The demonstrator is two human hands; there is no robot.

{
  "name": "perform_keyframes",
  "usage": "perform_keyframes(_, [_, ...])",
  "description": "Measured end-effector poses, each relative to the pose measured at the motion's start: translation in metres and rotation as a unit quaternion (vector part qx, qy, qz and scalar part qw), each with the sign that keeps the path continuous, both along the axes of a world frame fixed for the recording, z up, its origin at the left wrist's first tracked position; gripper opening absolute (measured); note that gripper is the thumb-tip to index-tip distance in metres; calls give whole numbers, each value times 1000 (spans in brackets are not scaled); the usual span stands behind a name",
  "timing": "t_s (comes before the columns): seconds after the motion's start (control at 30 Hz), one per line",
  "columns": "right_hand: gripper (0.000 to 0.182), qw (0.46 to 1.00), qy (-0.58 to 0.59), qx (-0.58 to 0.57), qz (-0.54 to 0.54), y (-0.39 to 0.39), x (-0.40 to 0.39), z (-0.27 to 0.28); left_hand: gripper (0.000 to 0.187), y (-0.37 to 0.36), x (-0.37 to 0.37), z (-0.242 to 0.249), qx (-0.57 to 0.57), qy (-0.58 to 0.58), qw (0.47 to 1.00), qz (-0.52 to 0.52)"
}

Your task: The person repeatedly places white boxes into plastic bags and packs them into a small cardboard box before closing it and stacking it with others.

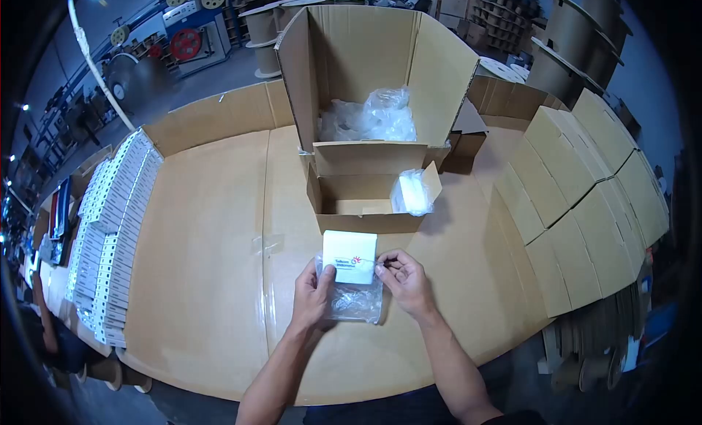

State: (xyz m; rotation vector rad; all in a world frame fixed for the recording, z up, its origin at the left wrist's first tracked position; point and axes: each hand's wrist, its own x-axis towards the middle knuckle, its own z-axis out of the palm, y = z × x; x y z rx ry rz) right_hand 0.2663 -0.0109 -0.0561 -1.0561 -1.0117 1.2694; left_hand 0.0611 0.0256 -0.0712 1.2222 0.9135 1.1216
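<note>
A flat white box (349,247) with a small printed logo stands partly inside a clear plastic bag (356,305), its upper part sticking out. My left hand (313,297) is closed on the left side of the box and bag, with the thumb across the front. On the other side, my right hand (406,280) pinches the bag's edge near the box's right side. Just beyond them sits an open cardboard carton (369,222), holding a bagged white box (414,194) at its right end.
Behind the carton, a larger open cardboard box (365,45) contains clear plastic bags (369,118). White boxes (110,228) are stacked along the left edge of the cardboard-covered table (205,279). Closed brown cartons (578,213) are stacked at the right. At far left, another person's arm (45,315) shows.
</note>
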Motion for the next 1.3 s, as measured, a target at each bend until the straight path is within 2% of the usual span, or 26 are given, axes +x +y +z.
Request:
perform_keyframes(0.1, [12,998,-45,49,-14,1,-1,-3,42,0,0,1,25,-3,1000,15])
perform_keyframes(0.13, [12,998,-36,54,-12,2,0,-7,45,0,0,2,34,-11,999,23])
perform_keyframes(0.2, [12,998,-19,60,-7,2,2,-10,49,-2,-1,7,32,43,998,20])
perform_keyframes(0.27, [12,993,-14,117,-16,3,-1,-3,53,-5,-1,17,15,45,999,-7])
perform_keyframes(0.3, [11,989,-11,144,-21,3,-2,0,53,-6,0,16,31,12,999,-5])
perform_keyframes(0.33, [8,992,19,122,-11,0,-1,6,53,-8,3,14,46,-21,999,-3])
perform_keyframes(0.4, [10,989,-2,150,-13,-1,-1,8,55,-12,9,18,70,-86,994,-6])
perform_keyframes(0.43, [11,986,-12,164,-15,-1,0,7,55,-10,7,14,92,-80,992,-17])
perform_keyframes(0.47, [10,975,-130,174,-47,0,3,5,54,-6,4,7,112,-74,991,-28])
perform_keyframes(0.57, [8,985,13,171,-7,1,12,13,53,-5,1,5,135,-58,989,-28])
perform_keyframes(0.7, [6,987,-29,157,10,0,15,17,53,-5,1,5,151,-55,986,-38])
perform_keyframes(0.8, [8,983,0,183,8,4,20,12,54,-2,-1,3,150,-76,985,-33])
perform_keyframes(0.9, [18,988,45,141,-40,6,9,12,56,-2,2,0,113,-98,989,-22])
perform_keyframes(0.93, [31,987,99,122,-34,6,8,10,57,-3,2,1,93,-92,991,-12])
perform_keyframes(1.0, [38,990,76,115,-25,5,2,18,60,-4,3,2,54,-82,995,9])
perform_keyframes(1.1, [53,997,15,71,-2,4,-2,12,62,-1,7,4,38,-128,991,-14])
perform_keyframes(1.17, [56,998,-8,46,39,5,-1,0,65,-1,3,13,71,-59,995,-36])
perform_keyframes(1.2, [42,999,-1,44,30,3,-8,3,65,-2,3,14,69,-43,996,-46])
perform_keyframes(1.23, [35,997,-28,59,47,3,-7,1,65,-3,3,15,68,-28,996,-55])
perform_keyframes(1.27, [28,994,-55,74,64,5,-7,-3,42,-5,4,19,19,-20,999,-35])
perform_keyframes(1.3, [22,989,-80,89,82,5,-8,-3,33,-4,2,14,61,2,997,-38])
